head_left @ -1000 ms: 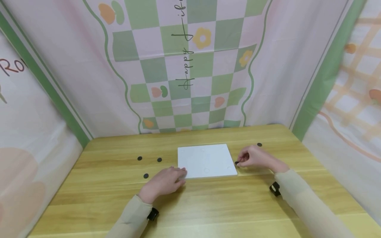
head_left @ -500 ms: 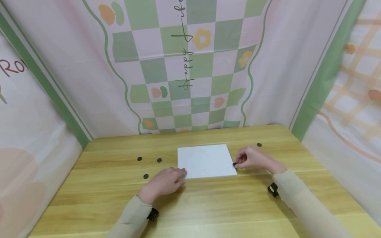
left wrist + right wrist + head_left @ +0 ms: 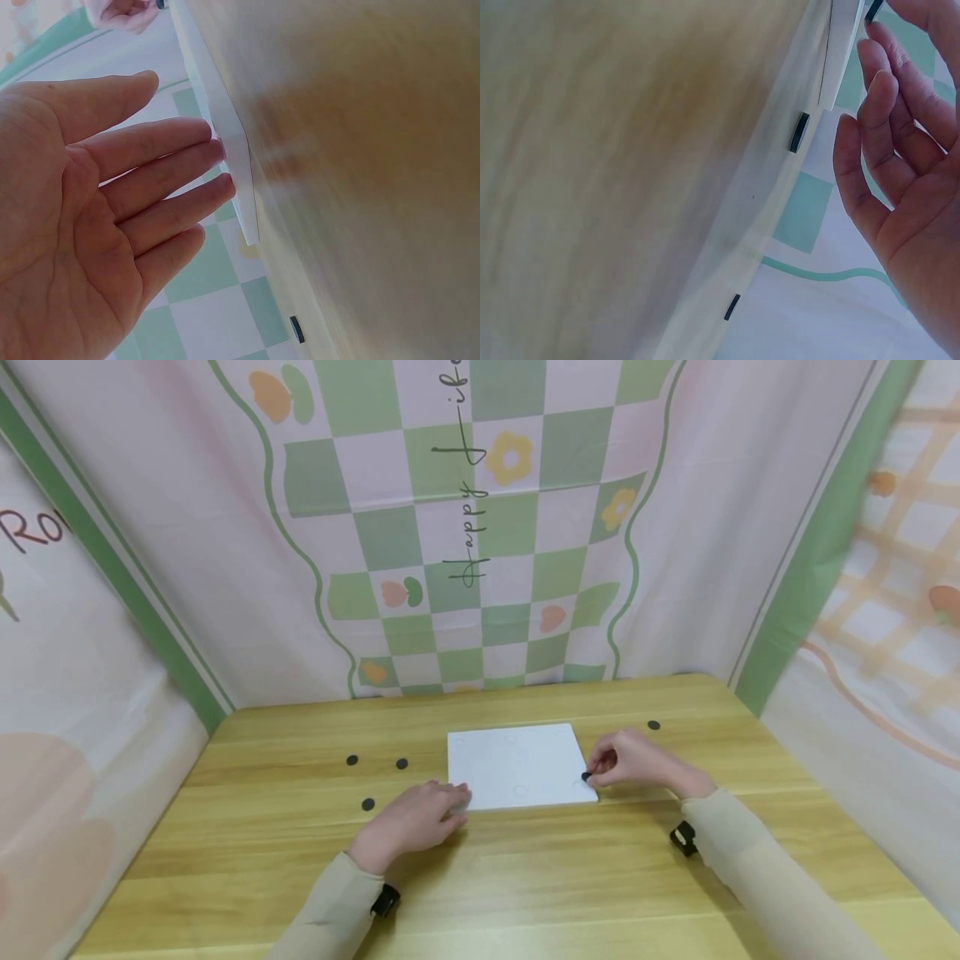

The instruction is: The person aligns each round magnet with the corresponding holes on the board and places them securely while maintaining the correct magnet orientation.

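Note:
A white rectangular board with several faint round outlines lies flat on the wooden table. My left hand rests its nearly straight fingertips on the board's near left corner; the left wrist view shows its palm with nothing in it. Between thumb and index finger, my right hand pinches a small black disc over the board's right edge, close to the near right corner. In the right wrist view this disc is partly cut off by the frame, and the other fingers are loosely bent.
Left of the board lie three black discs, one nearest it, one farther left, one closer to me. Another disc lies at the back right. In the right wrist view, two discs stand out on the table.
My right hand has moved slightly left, bringing the pinched black disc from beside the board to over its right edge. My left hand has stayed in place.

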Demonstrator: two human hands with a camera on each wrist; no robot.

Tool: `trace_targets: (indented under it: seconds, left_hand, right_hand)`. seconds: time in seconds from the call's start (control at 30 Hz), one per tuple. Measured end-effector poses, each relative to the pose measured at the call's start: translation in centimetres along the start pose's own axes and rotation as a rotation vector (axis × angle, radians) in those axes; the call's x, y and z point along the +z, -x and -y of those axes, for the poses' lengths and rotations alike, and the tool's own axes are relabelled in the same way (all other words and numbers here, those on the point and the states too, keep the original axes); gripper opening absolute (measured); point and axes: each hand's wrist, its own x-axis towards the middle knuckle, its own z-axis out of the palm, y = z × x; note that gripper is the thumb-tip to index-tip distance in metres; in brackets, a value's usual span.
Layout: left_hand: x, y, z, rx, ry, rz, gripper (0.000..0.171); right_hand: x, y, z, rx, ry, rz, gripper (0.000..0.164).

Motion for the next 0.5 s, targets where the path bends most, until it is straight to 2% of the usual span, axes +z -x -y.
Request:
trace_targets:
  seconds: [0.5]
  left_hand:
    - [-0.10,0.04,-0.13,-0.008,0.006,-0.004,0.042]
  right_hand:
    - [0.34,-0.45,0.16,-0.043,0.013,-0.005,0.011]
